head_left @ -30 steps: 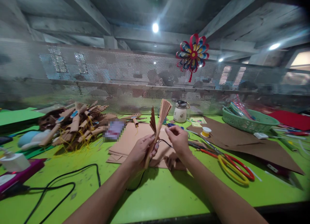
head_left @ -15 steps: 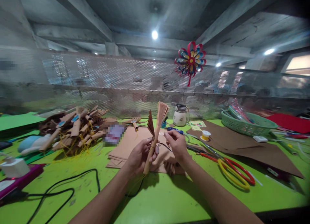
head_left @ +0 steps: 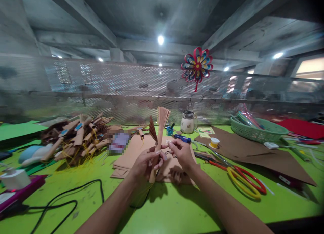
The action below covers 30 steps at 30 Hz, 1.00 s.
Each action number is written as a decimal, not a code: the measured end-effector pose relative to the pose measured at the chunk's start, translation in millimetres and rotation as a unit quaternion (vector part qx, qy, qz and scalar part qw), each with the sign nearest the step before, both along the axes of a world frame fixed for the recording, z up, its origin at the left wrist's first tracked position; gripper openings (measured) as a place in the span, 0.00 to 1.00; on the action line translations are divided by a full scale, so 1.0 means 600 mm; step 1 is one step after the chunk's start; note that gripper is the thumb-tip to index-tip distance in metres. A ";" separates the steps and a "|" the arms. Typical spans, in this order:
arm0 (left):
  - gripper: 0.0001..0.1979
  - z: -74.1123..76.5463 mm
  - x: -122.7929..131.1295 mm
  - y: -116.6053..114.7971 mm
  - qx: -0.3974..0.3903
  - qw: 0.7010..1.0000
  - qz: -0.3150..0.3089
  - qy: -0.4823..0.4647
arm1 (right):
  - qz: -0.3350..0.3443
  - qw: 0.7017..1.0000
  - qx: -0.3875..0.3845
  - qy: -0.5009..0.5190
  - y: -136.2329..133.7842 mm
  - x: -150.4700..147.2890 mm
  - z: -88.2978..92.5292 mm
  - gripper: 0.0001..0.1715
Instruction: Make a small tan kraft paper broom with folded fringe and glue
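My left hand (head_left: 145, 165) is wrapped round a brown paper roll (head_left: 160, 129) with a pleated, fanned-out top, held upright with a slight tilt. A darker pleated paper fan (head_left: 153, 129) sticks out from its left side. Just to the right, my right hand (head_left: 182, 153) is closed in a pinch, its thumb and forefinger near the roll. Whatever lies between those fingertips is too small to make out. Beneath both hands lies a stack of light brown paper sheets (head_left: 126, 156) on the green table (head_left: 167, 210).
On the left are a heap of brown paper rolls (head_left: 78, 136) with yellow threads, a power strip (head_left: 22, 190) and a black cable (head_left: 71, 186). Scissors (head_left: 244, 181), a thread spool (head_left: 214, 143), dark brown paper (head_left: 253, 154), a green basket (head_left: 258, 131) and a white jug (head_left: 187, 122) stand right.
The paper roll has shifted slightly left and stands more upright. My right hand has come a little closer to it, with its fingertips nearer the left hand's fingers.
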<state>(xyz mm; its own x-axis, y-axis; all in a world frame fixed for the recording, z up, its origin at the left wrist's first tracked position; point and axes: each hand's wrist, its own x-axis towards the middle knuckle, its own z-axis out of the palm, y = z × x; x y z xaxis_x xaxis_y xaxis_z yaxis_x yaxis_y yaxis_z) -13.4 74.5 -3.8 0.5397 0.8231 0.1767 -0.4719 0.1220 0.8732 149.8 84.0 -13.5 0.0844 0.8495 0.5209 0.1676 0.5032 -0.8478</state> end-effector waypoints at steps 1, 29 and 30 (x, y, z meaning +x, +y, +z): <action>0.12 0.001 0.001 -0.001 0.001 1.000 -0.004 -0.003 | -0.001 1.000 0.003 0.001 0.001 0.000 -0.001 0.16; 0.20 0.002 0.010 0.000 -0.021 0.995 0.078 0.052 | -0.012 1.000 -0.012 0.017 0.008 0.007 0.000 0.14; 0.21 0.002 0.010 0.000 -0.017 0.995 0.078 0.054 | -0.012 1.000 -0.012 0.014 0.008 0.008 0.001 0.14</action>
<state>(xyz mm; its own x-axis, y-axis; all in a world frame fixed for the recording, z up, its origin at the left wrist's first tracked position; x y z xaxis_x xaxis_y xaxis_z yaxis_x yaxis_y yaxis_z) -7.3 74.7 -2.7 0.4185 0.9033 0.0949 -0.3917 0.0852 0.9161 154.6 88.8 -13.2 0.1187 0.8594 0.4973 0.1561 0.4785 -0.8641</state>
